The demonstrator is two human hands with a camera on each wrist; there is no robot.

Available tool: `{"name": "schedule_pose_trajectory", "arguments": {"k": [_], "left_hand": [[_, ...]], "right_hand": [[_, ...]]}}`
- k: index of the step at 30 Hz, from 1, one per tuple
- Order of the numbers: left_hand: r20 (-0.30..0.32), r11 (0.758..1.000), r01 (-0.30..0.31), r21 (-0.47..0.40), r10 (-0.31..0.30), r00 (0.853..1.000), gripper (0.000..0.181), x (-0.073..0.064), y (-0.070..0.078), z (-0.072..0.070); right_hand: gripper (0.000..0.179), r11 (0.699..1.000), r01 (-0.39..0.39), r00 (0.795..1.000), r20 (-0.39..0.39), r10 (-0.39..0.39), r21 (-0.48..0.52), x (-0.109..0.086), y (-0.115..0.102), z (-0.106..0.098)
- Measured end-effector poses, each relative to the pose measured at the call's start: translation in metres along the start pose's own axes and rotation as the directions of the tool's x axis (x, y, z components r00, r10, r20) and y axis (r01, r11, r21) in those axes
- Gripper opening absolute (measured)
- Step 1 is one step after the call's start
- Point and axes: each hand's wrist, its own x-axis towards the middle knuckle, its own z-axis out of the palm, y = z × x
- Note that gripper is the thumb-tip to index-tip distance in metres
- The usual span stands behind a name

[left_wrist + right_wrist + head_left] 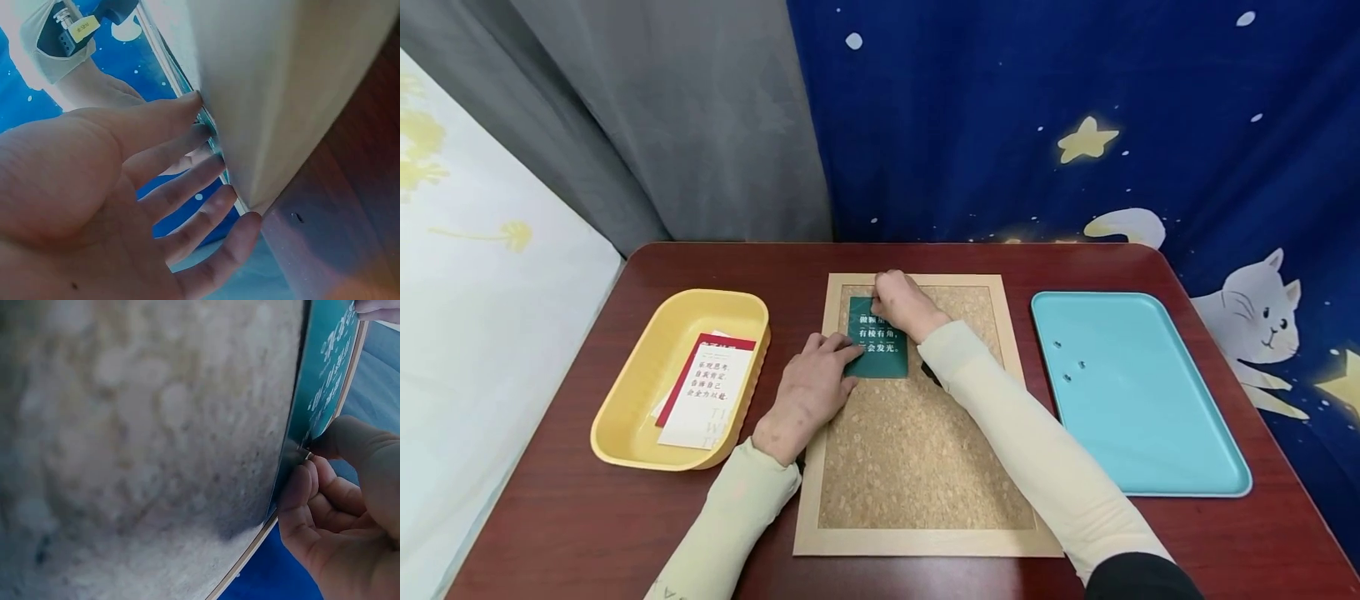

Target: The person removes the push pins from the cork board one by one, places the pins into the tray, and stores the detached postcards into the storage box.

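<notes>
A dark green card (880,364) with white printed characters lies on the upper left of a wood-framed cork board (925,450). My right hand (904,302) is at the card's top edge. In the right wrist view its thumb and curled fingers (340,506) pinch a small metallic pushpin (305,451) against the card; the fingers mostly hide it. My left hand (811,383) rests with spread fingers on the board's left frame, fingertips touching the card's lower left. The left wrist view shows these fingers (187,212) extended along the frame edge.
Left of the board stands a yellow basket (625,408) with several cards (707,400), white and red. On the right a light blue tray (1157,417) bears three small pushpins (1082,364). All stand on a dark red table (572,508), with curtains behind.
</notes>
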Motion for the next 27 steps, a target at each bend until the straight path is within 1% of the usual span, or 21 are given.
{"name": "schedule_pose_trajectory", "arguments": {"k": [3, 7, 11, 12, 14, 16, 18, 24, 27], "left_hand": [[-0.015, 1.000, 0.002, -0.005, -0.002, 1.000, 0.043, 0.001, 0.000, 0.000], [-0.040, 1.000, 0.004, -0.006, -0.005, 0.999, 0.041, 0.001, -0.001, 0.002], [-0.044, 1.000, 0.002, -0.005, -0.002, 0.999, 0.041, 0.002, -0.001, 0.003], [-0.040, 1.000, 0.004, -0.006, -0.004, 0.999, 0.041, 0.001, -0.001, 0.004], [-0.038, 1.000, 0.005, -0.005, -0.005, 0.999, 0.041, 0.001, 0.000, 0.004], [-0.038, 1.000, 0.009, -0.003, -0.009, 0.999, 0.041, 0.001, 0.000, 0.004], [-0.039, 1.000, 0.012, -0.002, -0.012, 0.999, 0.041, 0.000, 0.000, 0.004], [-0.042, 1.000, 0.013, -0.002, -0.013, 0.999, 0.041, -0.001, 0.000, 0.005], [-0.042, 1.000, 0.014, 0.000, -0.014, 0.999, 0.041, -0.001, 0.000, 0.004]], "right_hand": [[0.016, 1.000, 0.007, 1.000, -0.002, -0.006, 0.016, -0.001, 0.002, -0.001], [0.012, 1.000, 0.022, 0.999, -0.024, -0.022, 0.019, -0.001, 0.002, 0.000], [0.005, 1.000, 0.014, 1.000, -0.026, -0.014, 0.024, -0.002, 0.002, 0.000], [0.005, 1.000, 0.010, 1.000, -0.023, -0.009, 0.028, -0.003, 0.002, 0.000], [0.011, 0.999, -0.005, 1.000, -0.016, 0.005, 0.042, -0.004, 0.003, 0.000], [0.017, 0.998, -0.017, 1.000, -0.012, 0.018, 0.065, -0.005, 0.003, 0.000], [0.019, 0.996, -0.024, 1.000, -0.007, 0.025, 0.089, -0.005, 0.004, 0.000], [0.010, 0.978, -0.036, 0.999, -0.005, 0.038, 0.207, -0.007, 0.010, 0.000], [0.008, 0.970, -0.029, 0.999, -0.018, 0.035, 0.243, -0.008, 0.011, -0.001]]}}
